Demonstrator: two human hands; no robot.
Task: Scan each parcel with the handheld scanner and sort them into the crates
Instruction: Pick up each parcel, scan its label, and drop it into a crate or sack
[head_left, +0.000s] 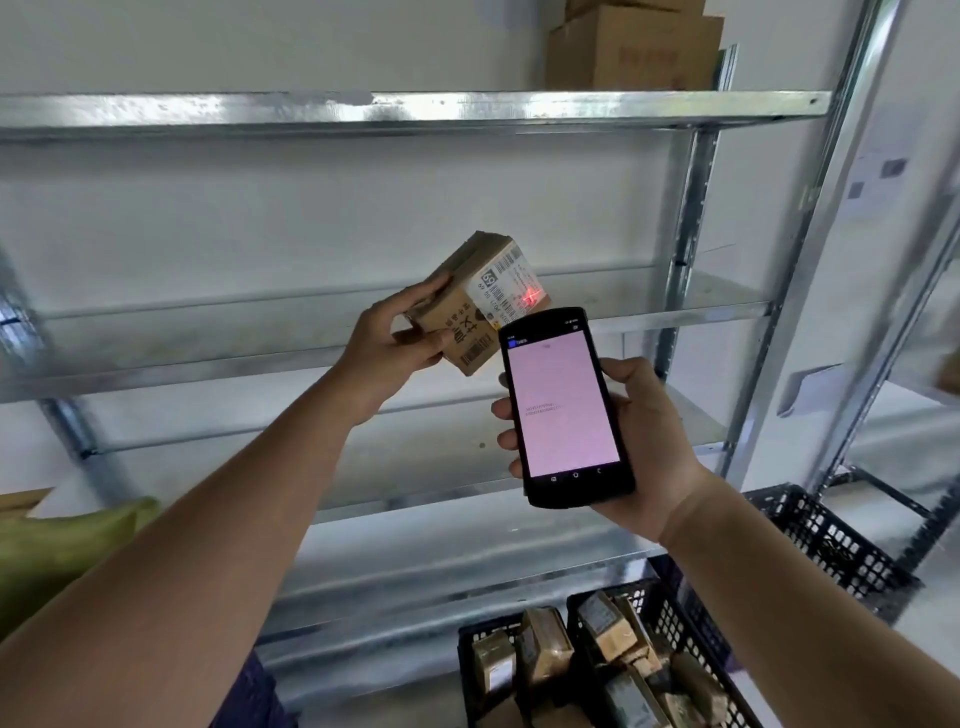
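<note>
bright even daylight | soft blur | edges bowed, smeared

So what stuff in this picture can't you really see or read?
Head view:
- Words on the scanner screen: too small.
- Label print on the parcel: too small, tilted.
- Left hand fingers: behind the parcel.
- Crate of parcels: cut by the bottom edge.
- Top-shelf cardboard boxes: cut by the top edge.

arms: bare, no sleeves | wrists: no watch or bands; clothing: dark blue (249, 696)
</note>
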